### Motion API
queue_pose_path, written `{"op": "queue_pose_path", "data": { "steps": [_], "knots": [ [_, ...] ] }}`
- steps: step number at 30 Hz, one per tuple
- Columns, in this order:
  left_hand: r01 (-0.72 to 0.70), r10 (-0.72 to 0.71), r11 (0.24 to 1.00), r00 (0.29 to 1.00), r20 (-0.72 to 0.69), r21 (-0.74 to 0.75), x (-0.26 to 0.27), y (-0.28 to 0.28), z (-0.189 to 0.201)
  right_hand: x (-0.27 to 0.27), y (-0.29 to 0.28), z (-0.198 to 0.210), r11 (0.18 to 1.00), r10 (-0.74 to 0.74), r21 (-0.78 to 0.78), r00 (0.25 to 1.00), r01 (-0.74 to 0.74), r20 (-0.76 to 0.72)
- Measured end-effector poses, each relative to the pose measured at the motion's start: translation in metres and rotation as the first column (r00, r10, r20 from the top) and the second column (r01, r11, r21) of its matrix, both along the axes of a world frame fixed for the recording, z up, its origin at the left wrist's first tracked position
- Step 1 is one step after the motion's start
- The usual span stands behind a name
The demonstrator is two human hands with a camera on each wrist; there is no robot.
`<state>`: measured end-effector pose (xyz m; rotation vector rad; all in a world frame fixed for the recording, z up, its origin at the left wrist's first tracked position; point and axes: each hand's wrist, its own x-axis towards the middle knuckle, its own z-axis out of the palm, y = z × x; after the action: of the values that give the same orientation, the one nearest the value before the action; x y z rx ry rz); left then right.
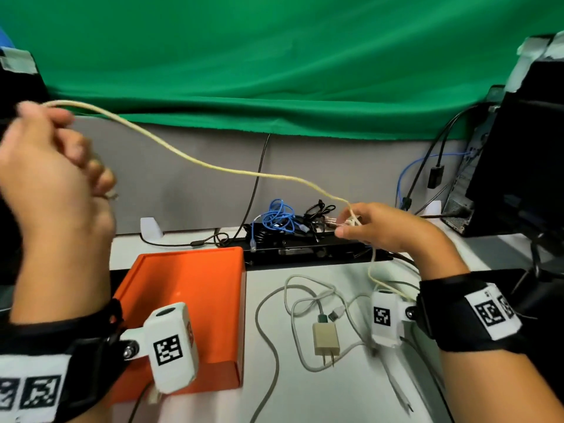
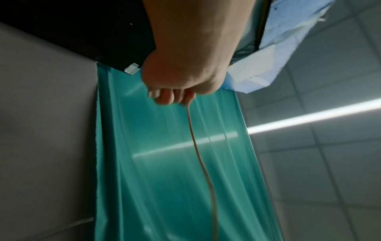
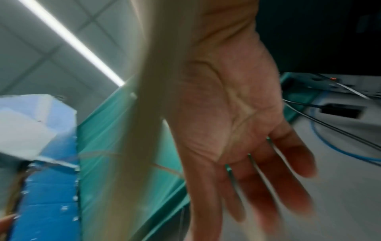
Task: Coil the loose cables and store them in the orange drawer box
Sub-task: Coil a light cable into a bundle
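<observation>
My left hand [image 1: 52, 166] is raised at the upper left, fingers curled round one end of a long cream cable [image 1: 213, 169]. The cable sags across to my right hand [image 1: 366, 230], which pinches it between thumb and forefinger above the back of the desk. From there it hangs down past my right wrist. In the left wrist view the cable [image 2: 198, 154] trails from my closed left hand [image 2: 181, 68]. The right wrist view shows my right hand [image 3: 237, 114] with the other fingers extended and the blurred cable [image 3: 142, 130] beside it. The orange drawer box [image 1: 189, 300] lies open below my left wrist.
A beige charger plug [image 1: 325, 340] with white and grey cables [image 1: 271, 331] lies loose on the white desk right of the box. A blue cable bundle [image 1: 277, 218] and black cables [image 1: 317, 212] sit at the back. A computer tower [image 1: 518, 166] stands at right.
</observation>
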<state>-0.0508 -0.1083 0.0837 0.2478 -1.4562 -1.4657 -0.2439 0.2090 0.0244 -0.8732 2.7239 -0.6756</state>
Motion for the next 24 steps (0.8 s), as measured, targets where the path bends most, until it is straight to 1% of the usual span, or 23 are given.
{"op": "queue_pose_path", "data": {
  "steps": [1,2,3,4,5,6,7,8,9,10,11,13,14,15,17,18,19,20,21,23,24],
  "knots": [
    [0.021,-0.021,1.000,0.999,0.039,-0.002,-0.002,0.006,0.002,0.004,-0.001,0.003,0.998,0.004,0.061,1.000,-0.004,0.000],
    [0.091,-0.093,0.995,0.995,0.044,0.034,-0.007,0.017,0.002,0.011,-0.002,0.007,0.994,0.030,0.102,1.000,-0.029,-0.008],
    [0.169,-0.173,0.984,0.982,0.071,0.055,-0.012,0.031,0.001,0.021,-0.005,0.014,0.993,0.067,0.096,0.997,-0.064,-0.030],
    [0.240,-0.245,0.969,0.964,0.106,0.059,-0.020,0.046,-0.003,0.034,-0.009,0.022,0.993,0.112,0.034,0.992,-0.110,-0.057],
    [0.293,-0.298,0.955,0.941,0.163,0.052,-0.029,0.064,-0.006,0.049,-0.014,0.031,0.983,0.153,-0.086,0.984,-0.160,-0.087],
    [0.356,-0.357,0.933,0.910,0.210,0.043,-0.032,0.078,-0.010,0.065,-0.019,0.038,0.948,0.185,-0.239,0.976,-0.209,-0.118],
    [0.414,-0.411,0.909,0.874,0.260,0.044,-0.034,0.089,-0.013,0.081,-0.024,0.044,0.892,0.211,-0.377,0.967,-0.251,-0.146],
    [0.463,-0.458,0.885,0.842,0.286,0.052,-0.036,0.098,-0.016,0.096,-0.029,0.049,0.841,0.235,-0.458,0.956,-0.289,-0.173],
    [0.487,-0.480,0.871,0.822,0.306,0.059,-0.037,0.103,-0.019,0.107,-0.034,0.050,0.816,0.256,-0.476,0.943,-0.328,-0.212],
    [0.501,-0.497,0.862,0.811,0.307,0.073,-0.038,0.106,-0.020,0.114,-0.038,0.050,0.812,0.260,-0.462,0.930,-0.356,-0.260],
    [0.520,-0.523,0.849,0.800,0.295,0.094,-0.038,0.107,-0.020,0.116,-0.041,0.048,0.827,0.234,-0.438,0.924,-0.352,-0.301],
    [0.586,-0.613,0.790,0.751,0.244,0.180,-0.037,0.102,-0.019,0.108,-0.045,0.043,0.863,0.141,-0.421,0.933,-0.280,-0.332],
    [0.629,-0.669,0.743,0.710,0.221,0.229,-0.037,0.098,-0.018,0.100,-0.047,0.040,0.865,0.113,-0.434,0.939,-0.254,-0.325],
    [0.679,-0.733,0.679,0.648,0.208,0.280,-0.036,0.094,-0.017,0.092,-0.048,0.037,0.858,0.101,-0.453,0.945,-0.241,-0.311],
    [0.771,-0.854,0.519,0.481,0.197,0.368,-0.033,0.091,-0.017,0.080,-0.050,0.031,0.838,0.088,-0.489,0.945,-0.241,-0.314],
    [0.798,-0.885,0.466,0.415,0.212,0.381,-0.032,0.092,-0.018,0.076,-0.051,0.029,0.830,0.075,-0.501,0.941,-0.243,-0.331],
    [0.821,-0.895,0.443,0.383,0.228,0.361,-0.031,0.094,-0.019,0.073,-0.053,0.026,0.823,0.059,-0.516,0.939,-0.239,-0.340],
    [0.835,-0.894,0.444,0.387,0.226,0.325,-0.030,0.097,-0.021,0.071,-0.054,0.024,0.815,0.042,-0.533,0.942,-0.225,-0.334],
    [0.841,-0.889,0.456,0.418,0.184,0.291,-0.031,0.099,-0.021,0.069,-0.055,0.023,0.810,0.026,-0.550,0.949,-0.204,-0.313],
    [0.832,-0.861,0.491,0.508,-0.002,0.260,-0.035,0.101,-0.018,0.066,-0.057,0.019,0.829,-0.001,-0.534,0.956,-0.163,-0.293],
    [0.820,-0.828,0.508,0.549,-0.113,0.264,-0.037,0.100,-0.016,0.064,-0.057,0.016,0.857,0.006,-0.490,0.954,-0.159,-0.300]
  ]
}}
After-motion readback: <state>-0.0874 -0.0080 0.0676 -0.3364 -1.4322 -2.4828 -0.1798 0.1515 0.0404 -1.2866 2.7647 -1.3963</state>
